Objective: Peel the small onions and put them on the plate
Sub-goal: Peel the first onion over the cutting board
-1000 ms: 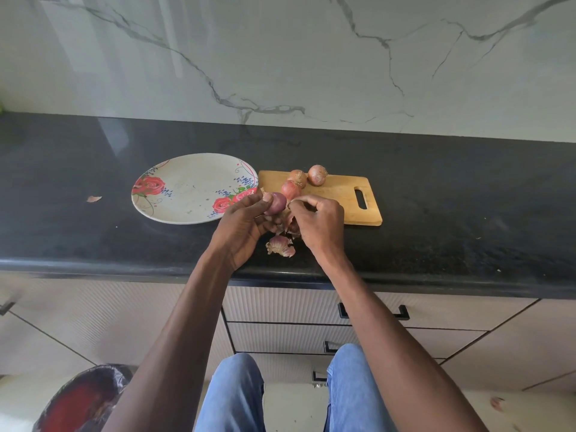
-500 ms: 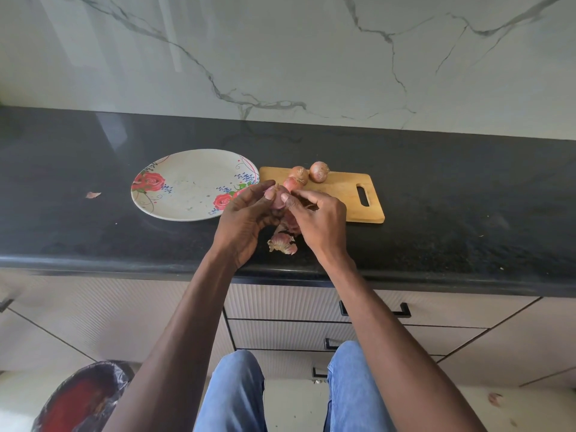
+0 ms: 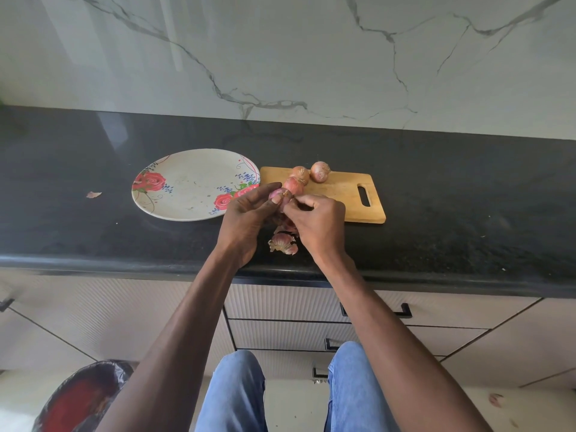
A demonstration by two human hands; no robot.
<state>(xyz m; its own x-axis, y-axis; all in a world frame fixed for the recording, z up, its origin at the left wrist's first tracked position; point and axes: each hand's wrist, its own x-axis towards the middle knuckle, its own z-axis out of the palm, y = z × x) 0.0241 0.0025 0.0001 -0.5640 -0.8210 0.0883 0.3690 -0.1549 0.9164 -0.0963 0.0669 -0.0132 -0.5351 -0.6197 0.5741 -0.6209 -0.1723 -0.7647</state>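
The left hand (image 3: 246, 218) holds a small purple onion (image 3: 278, 194) between the thumb and the curled fingers, just above the front part of the black worktop (image 3: 467, 210). The right hand (image 3: 318, 221) meets it from the other side; its fingertips are bent inward and pinch at the side of the same onion, where a bit of skin seems to be, but this detail is too small to be sure. Both hands are close together, almost touching each other around the onion.

Directly under the hands, on the worktop near its front edge, lies a small heap of onion peels (image 3: 283, 243), pink and pale.

Behind the hands is a wooden cutting board (image 3: 343, 198) with a handle slot on its right side. Three unpeeled small onions (image 3: 300, 176) are on its back left part: two are close together and one (image 3: 320, 172) is just beside them to the right. The nearest of them, more reddish (image 3: 293, 186), is just behind the held onion.

To the left of the board, with its rim just beside the board's corner, stands a round plate (image 3: 187, 185) with red roses and small blue flowers painted on it. No onion lies on the plate.

Far to the left on the worktop is one loose piece of peel (image 3: 93, 194). Behind the worktop rises a white marble wall (image 3: 280, 57) with grey veins. Below are beige drawers (image 3: 280, 304) with black handles, the person's blue jeans (image 3: 233, 397), and at the lower left a bin with a dark bag (image 3: 81, 397).
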